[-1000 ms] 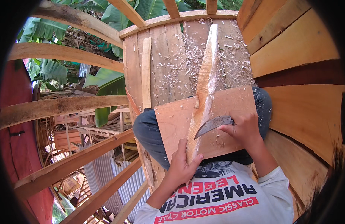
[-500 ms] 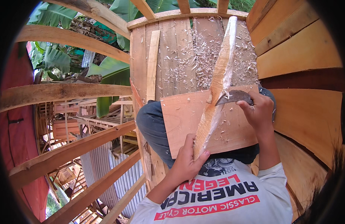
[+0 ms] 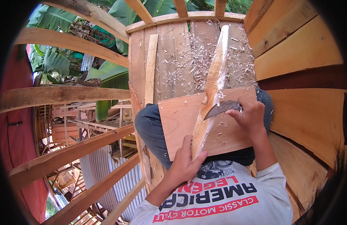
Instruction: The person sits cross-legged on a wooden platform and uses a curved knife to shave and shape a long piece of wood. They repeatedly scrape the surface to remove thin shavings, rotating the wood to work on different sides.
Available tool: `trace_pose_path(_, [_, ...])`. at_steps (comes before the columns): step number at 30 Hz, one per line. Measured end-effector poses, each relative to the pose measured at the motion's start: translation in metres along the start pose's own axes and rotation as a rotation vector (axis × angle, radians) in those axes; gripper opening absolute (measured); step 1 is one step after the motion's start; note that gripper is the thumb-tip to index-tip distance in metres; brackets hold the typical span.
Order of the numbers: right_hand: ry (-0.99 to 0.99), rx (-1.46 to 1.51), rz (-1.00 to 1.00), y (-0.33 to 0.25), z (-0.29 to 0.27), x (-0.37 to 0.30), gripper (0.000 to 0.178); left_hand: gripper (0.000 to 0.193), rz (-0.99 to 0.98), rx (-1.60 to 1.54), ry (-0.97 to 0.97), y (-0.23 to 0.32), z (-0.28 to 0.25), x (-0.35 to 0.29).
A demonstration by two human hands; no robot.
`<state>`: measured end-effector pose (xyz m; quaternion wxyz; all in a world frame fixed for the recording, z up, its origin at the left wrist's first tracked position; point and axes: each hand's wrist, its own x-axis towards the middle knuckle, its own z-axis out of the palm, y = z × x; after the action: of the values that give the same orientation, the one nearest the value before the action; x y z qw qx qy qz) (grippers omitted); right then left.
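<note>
A long, roughly shaped piece of wood (image 3: 214, 80), pale on its shaved right side and rough brown on its left, slants from my lap up and away. My left hand (image 3: 185, 161) grips its near end, thumb and fingers wrapped round it. In my right hand (image 3: 248, 114) is a curved knife (image 3: 222, 108) with a dark blade; its handle is hidden in my fist. The blade lies across the wood about midway along, its tip pointing left. Under the wood, a flat board (image 3: 181, 125) rests on my crossed legs.
Curled wood shavings (image 3: 203, 56) litter the plank floor (image 3: 166, 71). A loose strip of wood (image 3: 151, 63) lies to the left. Slatted rails (image 3: 64, 98) edge the left side, with corrugated metal sheets (image 3: 102, 168) below. A plank wall (image 3: 297, 48) stands close on the right.
The knife has come down along the wood, nearer to me. The wood's far end has dipped nearer and slightly left. My left hand keeps its grip.
</note>
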<state>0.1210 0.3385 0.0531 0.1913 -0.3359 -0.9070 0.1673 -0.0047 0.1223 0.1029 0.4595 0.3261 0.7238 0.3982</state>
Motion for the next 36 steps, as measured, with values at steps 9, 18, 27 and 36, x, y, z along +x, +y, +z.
trace_pose_path(9, [-0.019,0.042,0.061,-0.003,-0.009,0.007,0.063,0.045,-0.029,-0.063,0.04,-0.009,0.002,-0.003])
trace_pose_path(18, [-0.081,0.024,-0.044,-0.016,-0.012,-0.009,0.064,0.047,-0.026,0.134,0.08,0.007,0.003,-0.008])
trace_pose_path(27, [-0.032,-0.062,0.063,0.013,0.001,0.008,0.065,0.048,-0.035,0.166,0.068,0.011,0.006,-0.003])
trace_pose_path(36, [-0.117,0.07,0.142,0.002,-0.001,0.009,0.056,0.048,-0.056,0.136,0.074,-0.001,0.0,0.002])
